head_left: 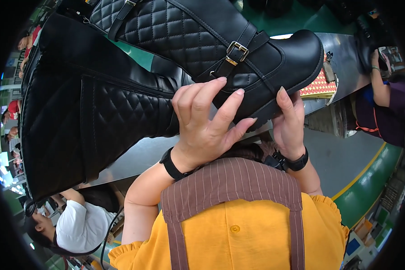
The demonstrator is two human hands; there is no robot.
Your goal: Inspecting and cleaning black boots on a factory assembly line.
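A tall black quilted boot (pixel 166 31) lies on its side before me, toe to the right. A strap with a metal buckle (pixel 237 51) crosses its ankle. My left hand (pixel 204 119) has its fingers spread, the fingertips against the boot near the heel. Gripping the sole edge is my right hand (pixel 290 123), its thumb on the near side and its other fingers partly hidden behind the sole. To the left stands a second black quilted boot (pixel 117 103), its lower end partly covered by the first boot and my left hand.
Under the boots runs a metal worktable (pixel 144 155). A sheet with small red marks (pixel 319 86) lies past the toe. At the right a co-worker (pixel 380 96) has a hand at a dark boot (pixel 365 40). Another person in white (pixel 81 220) sits at lower left.
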